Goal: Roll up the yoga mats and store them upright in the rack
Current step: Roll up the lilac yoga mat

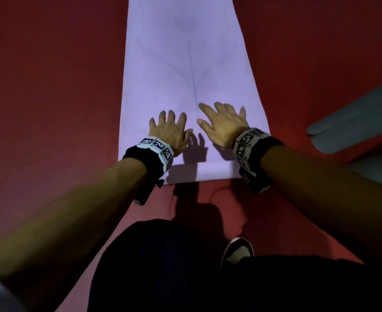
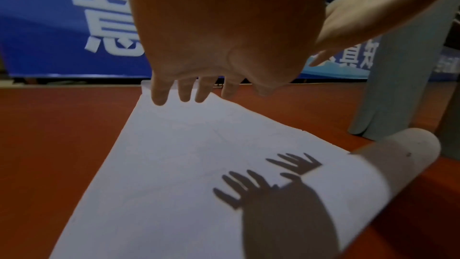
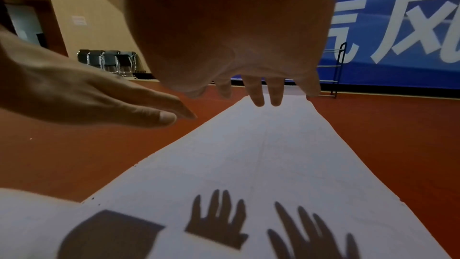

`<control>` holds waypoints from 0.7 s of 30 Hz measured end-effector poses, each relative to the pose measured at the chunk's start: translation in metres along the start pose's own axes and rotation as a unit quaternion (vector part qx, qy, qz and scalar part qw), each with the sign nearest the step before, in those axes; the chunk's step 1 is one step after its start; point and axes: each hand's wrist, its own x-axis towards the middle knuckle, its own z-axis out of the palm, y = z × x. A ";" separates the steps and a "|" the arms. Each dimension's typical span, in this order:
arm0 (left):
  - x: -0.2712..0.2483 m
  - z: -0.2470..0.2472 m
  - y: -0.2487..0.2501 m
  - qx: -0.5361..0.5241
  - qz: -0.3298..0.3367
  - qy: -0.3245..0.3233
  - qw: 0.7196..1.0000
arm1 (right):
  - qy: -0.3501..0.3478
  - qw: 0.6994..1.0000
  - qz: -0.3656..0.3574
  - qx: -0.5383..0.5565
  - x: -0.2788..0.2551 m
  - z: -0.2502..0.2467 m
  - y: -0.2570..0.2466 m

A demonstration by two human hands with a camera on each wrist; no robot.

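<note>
The lilac yoga mat (image 1: 185, 75) lies flat on the red floor (image 1: 50, 86), running away from the person, with only its near end turned into a short roll (image 1: 208, 172) close to the knees. The left hand (image 1: 168, 131) and the right hand (image 1: 222, 124) hover side by side above the mat just past the roll, fingers spread and straight, each grip holding nothing; their shadows fall on the mat apart from the hands, so they seem not to touch it.

With both hands off it, the springy roll could likely loosen and unwind. Uneven pressure from the two palms would probably skew the roll, leaving a coned end that stands badly upright. A loose core would also make a fat, slack bundle.

A thin metal rack (image 3: 334, 70) stands far off by the blue banner (image 3: 398, 27); its shelves look bare, though they are small in the right wrist view. A grey mat (image 1: 352, 113) lies to the right.
</note>
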 end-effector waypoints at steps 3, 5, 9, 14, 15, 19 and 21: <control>-0.010 0.015 -0.005 -0.025 -0.006 -0.011 1.000 | -0.001 1.000 0.007 0.005 -0.006 0.010 -0.003; -0.013 0.022 -0.009 -0.049 -0.006 -0.004 0.999 | 0.015 1.000 0.000 0.011 -0.010 0.018 -0.005; -0.021 0.038 -0.014 -0.072 0.002 -0.024 0.997 | 0.053 0.998 -0.033 -0.009 -0.019 0.045 -0.002; -0.027 0.070 -0.009 -0.120 0.052 -0.134 0.982 | -0.127 0.990 -0.052 0.028 -0.022 0.089 0.013; -0.030 0.075 -0.007 -0.126 0.067 -0.160 0.977 | -0.168 0.984 -0.058 0.015 -0.025 0.098 0.013; -0.041 0.091 0.001 -0.102 0.084 -0.154 0.979 | -0.170 0.983 -0.055 0.030 -0.038 0.121 0.010; -0.046 0.095 0.004 -0.060 0.104 -0.097 0.988 | -0.144 0.987 -0.056 0.038 -0.043 0.124 0.010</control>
